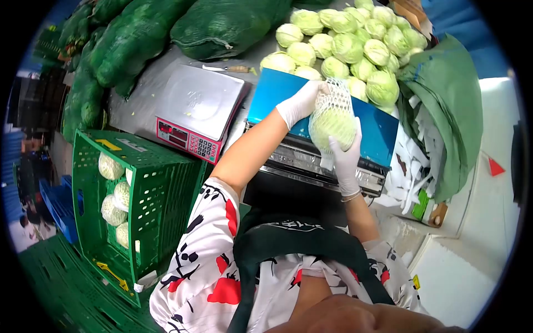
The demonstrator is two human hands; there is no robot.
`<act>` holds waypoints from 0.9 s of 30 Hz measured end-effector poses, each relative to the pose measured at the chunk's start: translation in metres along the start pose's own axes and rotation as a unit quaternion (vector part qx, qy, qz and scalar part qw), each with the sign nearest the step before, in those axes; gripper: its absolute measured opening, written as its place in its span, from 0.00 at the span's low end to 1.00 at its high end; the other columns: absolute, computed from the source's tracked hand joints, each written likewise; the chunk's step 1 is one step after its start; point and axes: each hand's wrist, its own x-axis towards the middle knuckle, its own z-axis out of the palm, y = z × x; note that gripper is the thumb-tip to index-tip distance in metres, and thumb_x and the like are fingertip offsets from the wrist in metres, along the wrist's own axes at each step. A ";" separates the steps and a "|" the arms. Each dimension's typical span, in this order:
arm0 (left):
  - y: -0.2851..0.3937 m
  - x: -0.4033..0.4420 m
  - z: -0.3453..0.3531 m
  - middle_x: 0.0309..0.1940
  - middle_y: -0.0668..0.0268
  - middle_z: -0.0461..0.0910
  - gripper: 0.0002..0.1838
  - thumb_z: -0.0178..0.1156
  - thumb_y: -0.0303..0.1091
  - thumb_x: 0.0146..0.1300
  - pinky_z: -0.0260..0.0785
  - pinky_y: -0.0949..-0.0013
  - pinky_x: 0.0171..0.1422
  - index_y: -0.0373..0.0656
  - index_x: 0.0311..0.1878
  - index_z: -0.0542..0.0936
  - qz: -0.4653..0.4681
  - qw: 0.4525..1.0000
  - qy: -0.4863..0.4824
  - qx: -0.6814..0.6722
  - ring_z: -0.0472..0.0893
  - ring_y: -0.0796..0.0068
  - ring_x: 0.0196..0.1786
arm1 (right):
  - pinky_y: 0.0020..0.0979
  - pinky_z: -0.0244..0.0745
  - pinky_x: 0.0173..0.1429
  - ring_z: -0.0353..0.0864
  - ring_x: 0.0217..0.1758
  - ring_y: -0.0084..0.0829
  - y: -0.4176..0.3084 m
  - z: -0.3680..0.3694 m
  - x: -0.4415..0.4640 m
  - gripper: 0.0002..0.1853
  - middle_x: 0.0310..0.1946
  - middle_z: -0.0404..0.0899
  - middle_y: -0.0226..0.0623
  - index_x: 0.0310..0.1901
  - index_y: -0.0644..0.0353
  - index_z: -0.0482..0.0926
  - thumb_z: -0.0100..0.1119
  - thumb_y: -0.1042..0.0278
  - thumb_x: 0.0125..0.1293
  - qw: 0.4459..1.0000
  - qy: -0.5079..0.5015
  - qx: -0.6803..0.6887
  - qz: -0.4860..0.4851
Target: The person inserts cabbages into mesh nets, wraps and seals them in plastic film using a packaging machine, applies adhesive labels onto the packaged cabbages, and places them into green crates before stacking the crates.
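My dark apron (300, 241) lies smooth over a silky patterned shirt (208, 252). Both my hands wear thin white gloves. My right hand (347, 158) is curved around a round, pale green cabbage (336, 129), thumb against its side; my left hand (304, 104) has its fingers closed on the gathered top of the stretchy white mesh net (337, 91) around it. The cabbage is held above a smooth, blue-topped machine (275, 86) at the table's near edge.

To the left, beside that edge, a slotted plastic crate (166, 191) holds netted cabbages. On the grey table (133, 114), a flat steel-topped scale (202, 100) sits left of the machine, with a wooden-handled knife (236, 69) behind it. At the right, a green bag (452, 111) bulges with white scraps (411, 166). Loose cabbages (347, 47) heap toward the far edge, and stuffed green mesh sacks (139, 41) fill the far left corner.

My left fingertips are partly hidden by the net; the apron's lettering is hard to read, and the sacks run out of view.
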 end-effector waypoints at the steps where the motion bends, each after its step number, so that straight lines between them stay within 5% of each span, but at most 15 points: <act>1: -0.007 0.003 -0.010 0.48 0.57 0.83 0.16 0.51 0.26 0.60 0.73 0.65 0.59 0.31 0.49 0.79 0.082 0.983 -0.037 0.159 0.82 0.65 0.50 | 0.33 0.67 0.70 0.72 0.67 0.34 0.003 -0.006 -0.005 0.39 0.66 0.70 0.48 0.72 0.71 0.59 0.67 0.66 0.65 0.999 0.026 -0.024 -0.012; 2: -0.012 0.012 -0.018 0.48 0.57 0.83 0.15 0.53 0.27 0.64 0.73 0.65 0.59 0.32 0.51 0.79 0.074 0.995 -0.050 0.043 0.82 0.66 0.50 | 0.33 0.67 0.70 0.71 0.67 0.35 0.003 -0.015 -0.004 0.38 0.66 0.70 0.49 0.71 0.71 0.60 0.67 0.66 0.65 0.999 0.022 -0.043 0.016; 4: -0.004 -0.028 -0.007 0.47 0.58 0.84 0.21 0.56 0.32 0.63 0.73 0.65 0.58 0.33 0.57 0.77 0.214 0.949 0.143 0.181 0.83 0.66 0.50 | 0.34 0.67 0.70 0.70 0.68 0.36 -0.002 -0.030 0.003 0.37 0.66 0.70 0.50 0.71 0.72 0.60 0.67 0.64 0.66 0.994 0.015 -0.078 0.077; 6: -0.003 -0.071 -0.028 0.46 0.59 0.84 0.26 0.61 0.34 0.64 0.73 0.64 0.57 0.35 0.64 0.74 0.344 0.767 0.266 0.471 0.82 0.64 0.51 | 0.38 0.60 0.74 0.67 0.71 0.43 0.019 -0.052 0.000 0.38 0.67 0.69 0.54 0.70 0.71 0.62 0.67 0.60 0.66 0.984 0.019 -0.179 0.012; 8: -0.004 -0.136 -0.055 0.41 0.60 0.83 0.30 0.65 0.35 0.63 0.73 0.62 0.53 0.36 0.67 0.71 0.349 0.562 0.318 0.679 0.81 0.61 0.47 | 0.41 0.60 0.74 0.68 0.70 0.47 0.012 -0.072 -0.011 0.37 0.66 0.70 0.55 0.69 0.70 0.64 0.68 0.59 0.65 0.959 0.086 -0.270 -0.031; 10: -0.025 -0.188 -0.072 0.34 0.66 0.84 0.33 0.68 0.38 0.60 0.69 0.62 0.51 0.37 0.68 0.72 0.248 0.436 0.368 0.783 0.79 0.66 0.42 | 0.44 0.62 0.71 0.69 0.66 0.51 0.007 -0.100 -0.033 0.36 0.63 0.71 0.56 0.67 0.70 0.66 0.70 0.59 0.63 0.884 0.149 -0.441 -0.041; 12: -0.044 -0.211 -0.068 0.32 0.68 0.83 0.39 0.72 0.43 0.56 0.66 0.57 0.53 0.39 0.70 0.71 0.168 0.398 0.356 0.828 0.78 0.65 0.42 | 0.53 0.58 0.72 0.71 0.63 0.52 0.009 -0.117 -0.061 0.38 0.56 0.75 0.55 0.65 0.68 0.68 0.66 0.47 0.63 0.764 0.183 -0.619 -0.026; 14: -0.063 -0.207 -0.073 0.33 0.68 0.84 0.46 0.73 0.43 0.53 0.63 0.57 0.56 0.39 0.74 0.65 0.176 0.376 0.363 0.834 0.78 0.66 0.46 | 0.56 0.56 0.73 0.72 0.62 0.51 0.021 -0.114 -0.081 0.41 0.53 0.76 0.54 0.65 0.68 0.68 0.63 0.40 0.64 0.710 0.125 -0.688 0.082; 16: -0.075 -0.196 -0.072 0.33 0.69 0.83 0.45 0.72 0.38 0.55 0.63 0.58 0.56 0.39 0.75 0.63 0.203 0.472 0.364 0.777 0.77 0.65 0.46 | 0.50 0.56 0.75 0.74 0.58 0.47 0.009 -0.092 -0.086 0.31 0.50 0.78 0.51 0.64 0.65 0.72 0.59 0.48 0.69 0.724 0.105 -0.681 0.039; 18: -0.074 -0.193 -0.056 0.38 0.63 0.84 0.29 0.65 0.27 0.63 0.68 0.66 0.53 0.40 0.69 0.74 0.190 0.629 0.341 0.672 0.78 0.71 0.43 | 0.49 0.57 0.74 0.76 0.54 0.44 0.036 -0.097 -0.083 0.20 0.45 0.81 0.45 0.60 0.59 0.77 0.57 0.57 0.72 0.851 0.104 -0.514 0.030; 20: -0.063 -0.201 -0.063 0.40 0.63 0.84 0.17 0.62 0.24 0.66 0.71 0.71 0.52 0.39 0.58 0.83 0.169 0.847 0.214 0.456 0.79 0.77 0.43 | 0.32 0.70 0.60 0.79 0.45 0.30 0.013 -0.102 -0.076 0.13 0.38 0.83 0.39 0.52 0.61 0.84 0.57 0.68 0.71 0.966 0.069 -0.229 0.094; 22: -0.037 -0.229 -0.029 0.39 0.64 0.84 0.11 0.62 0.26 0.67 0.74 0.74 0.47 0.37 0.49 0.87 0.155 0.837 0.102 0.514 0.80 0.78 0.40 | 0.24 0.70 0.56 0.78 0.43 0.24 -0.049 -0.114 -0.082 0.13 0.38 0.84 0.37 0.50 0.65 0.84 0.59 0.70 0.69 0.978 -0.032 -0.115 0.174; 25: 0.009 -0.266 0.017 0.34 0.61 0.82 0.10 0.64 0.25 0.62 0.74 0.71 0.42 0.38 0.46 0.88 0.126 0.891 -0.022 0.435 0.80 0.73 0.37 | 0.32 0.72 0.55 0.78 0.40 0.31 -0.127 -0.158 -0.094 0.07 0.37 0.83 0.37 0.37 0.67 0.85 0.61 0.73 0.66 0.964 -0.230 -0.057 0.120; 26: 0.018 -0.269 0.026 0.32 0.61 0.81 0.11 0.66 0.27 0.60 0.74 0.70 0.41 0.37 0.45 0.88 0.155 0.911 -0.064 0.376 0.79 0.71 0.36 | 0.36 0.74 0.55 0.78 0.38 0.33 -0.140 -0.166 -0.080 0.07 0.37 0.83 0.37 0.34 0.67 0.85 0.61 0.73 0.65 0.959 -0.280 0.032 0.008; 27: 0.030 -0.257 0.017 0.43 0.53 0.83 0.26 0.69 0.33 0.55 0.76 0.62 0.52 0.35 0.58 0.81 0.189 0.900 -0.159 0.359 0.83 0.61 0.46 | 0.39 0.75 0.56 0.78 0.37 0.35 -0.146 -0.176 -0.067 0.07 0.36 0.82 0.38 0.31 0.66 0.85 0.61 0.73 0.64 0.933 -0.323 0.121 -0.104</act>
